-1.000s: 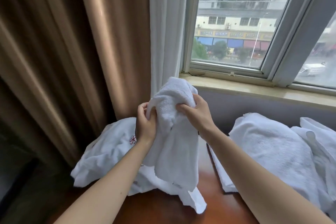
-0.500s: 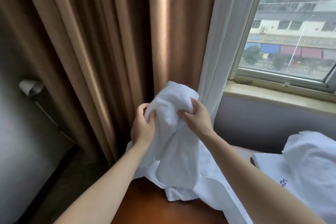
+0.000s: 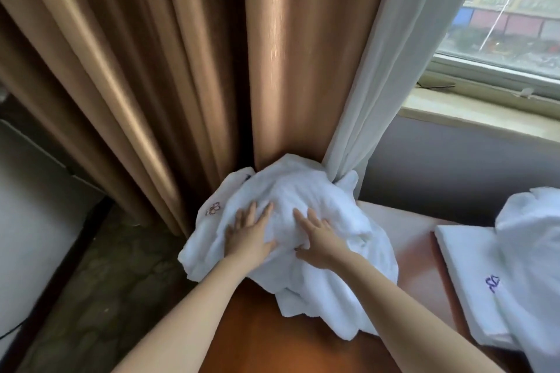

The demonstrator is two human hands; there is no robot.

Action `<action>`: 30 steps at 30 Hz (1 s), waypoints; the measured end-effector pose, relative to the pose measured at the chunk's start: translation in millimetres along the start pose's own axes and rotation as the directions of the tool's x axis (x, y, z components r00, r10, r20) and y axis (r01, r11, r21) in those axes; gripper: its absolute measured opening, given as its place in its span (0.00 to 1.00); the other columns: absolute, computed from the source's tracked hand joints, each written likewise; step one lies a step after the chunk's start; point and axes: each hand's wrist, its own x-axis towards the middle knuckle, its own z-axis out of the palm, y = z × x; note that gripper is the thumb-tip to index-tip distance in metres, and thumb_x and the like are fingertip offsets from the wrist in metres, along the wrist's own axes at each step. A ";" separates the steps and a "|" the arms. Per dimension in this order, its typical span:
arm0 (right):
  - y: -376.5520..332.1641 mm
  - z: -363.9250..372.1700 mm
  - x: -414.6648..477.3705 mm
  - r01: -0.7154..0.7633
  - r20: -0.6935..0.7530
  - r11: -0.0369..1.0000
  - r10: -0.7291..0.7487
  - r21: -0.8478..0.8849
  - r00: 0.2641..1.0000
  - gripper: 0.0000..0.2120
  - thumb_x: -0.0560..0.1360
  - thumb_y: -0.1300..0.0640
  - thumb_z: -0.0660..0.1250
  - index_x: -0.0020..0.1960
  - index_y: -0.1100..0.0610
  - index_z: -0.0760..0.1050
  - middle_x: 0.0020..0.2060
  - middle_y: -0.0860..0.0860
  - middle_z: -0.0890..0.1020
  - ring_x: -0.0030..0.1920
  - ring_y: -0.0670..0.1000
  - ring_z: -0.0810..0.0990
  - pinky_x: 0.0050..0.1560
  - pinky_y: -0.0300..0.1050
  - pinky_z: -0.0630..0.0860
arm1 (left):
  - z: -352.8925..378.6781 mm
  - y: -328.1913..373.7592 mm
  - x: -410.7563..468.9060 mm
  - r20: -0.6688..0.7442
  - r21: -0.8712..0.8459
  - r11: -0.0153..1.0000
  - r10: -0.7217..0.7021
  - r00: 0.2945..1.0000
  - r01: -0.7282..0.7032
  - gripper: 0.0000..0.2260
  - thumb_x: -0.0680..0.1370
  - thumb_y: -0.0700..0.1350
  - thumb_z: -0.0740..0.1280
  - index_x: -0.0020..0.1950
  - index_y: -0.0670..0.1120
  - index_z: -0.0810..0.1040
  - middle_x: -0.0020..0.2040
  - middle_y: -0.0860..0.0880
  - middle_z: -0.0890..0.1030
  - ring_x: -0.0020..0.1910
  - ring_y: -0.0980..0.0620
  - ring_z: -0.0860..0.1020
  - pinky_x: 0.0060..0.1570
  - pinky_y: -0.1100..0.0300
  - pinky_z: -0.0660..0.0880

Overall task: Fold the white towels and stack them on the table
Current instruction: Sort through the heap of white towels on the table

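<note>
Towel heap [image 3: 306, 191]: crumpled at 12 o'clock edge of table [image 3: 266, 339], against brown curtain [image 3: 181, 70];
Left hand [image 3: 247, 239]: pressed flat on heap, fingers straight, slightly spread;
Right hand [image 3: 319, 236]: likewise, just beside;
Folded towel [image 3: 463, 266]: 3 o'clock, apart

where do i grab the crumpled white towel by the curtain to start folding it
Probably the loose edge trailing toward you over the table, pinched from the near side: the crumpled towel is bunched against the curtain on its far side, hiding any edge there.
</note>
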 end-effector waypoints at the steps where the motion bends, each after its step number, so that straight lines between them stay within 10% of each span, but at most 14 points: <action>1: 1.8 0.7 6.7 0.004 -0.007 1.000 -0.004 0.000 1.000 0.43 0.78 0.49 0.66 0.79 0.39 0.38 0.80 0.49 0.41 0.79 0.62 0.43 0.76 0.58 0.52 | 0.7 -1.9 4.9 -0.011 -0.007 1.000 0.009 1.000 -0.009 0.39 0.79 0.59 0.63 0.78 0.62 0.37 0.80 0.53 0.37 0.80 0.45 0.40 0.76 0.40 0.49; 18: 14.8 -0.3 10.0 0.035 -0.047 0.999 -0.036 -0.038 0.998 0.41 0.80 0.51 0.64 0.79 0.40 0.38 0.80 0.48 0.43 0.80 0.57 0.45 0.73 0.57 0.62 | 8.9 2.7 20.6 -0.077 0.012 1.000 -0.008 0.997 0.009 0.38 0.79 0.59 0.63 0.78 0.63 0.37 0.80 0.51 0.38 0.80 0.43 0.43 0.76 0.40 0.50; 23: 23.6 -9.3 -31.5 0.011 -0.126 0.994 -0.024 -0.106 0.992 0.38 0.79 0.53 0.64 0.80 0.44 0.45 0.80 0.49 0.47 0.79 0.53 0.51 0.64 0.53 0.72 | -1.6 21.7 -6.0 -0.137 0.005 0.998 0.056 0.989 -0.056 0.34 0.79 0.57 0.65 0.80 0.55 0.52 0.81 0.45 0.45 0.79 0.41 0.44 0.76 0.39 0.48; 30: 45.0 -17.6 -104.7 -0.113 -0.293 0.983 0.067 -0.146 0.954 0.35 0.78 0.50 0.66 0.80 0.47 0.52 0.80 0.51 0.50 0.79 0.55 0.52 0.73 0.53 0.62 | -9.3 81.0 -51.1 -0.010 0.047 0.962 0.269 0.963 -0.268 0.33 0.80 0.57 0.63 0.80 0.55 0.51 0.81 0.48 0.45 0.80 0.46 0.42 0.77 0.45 0.48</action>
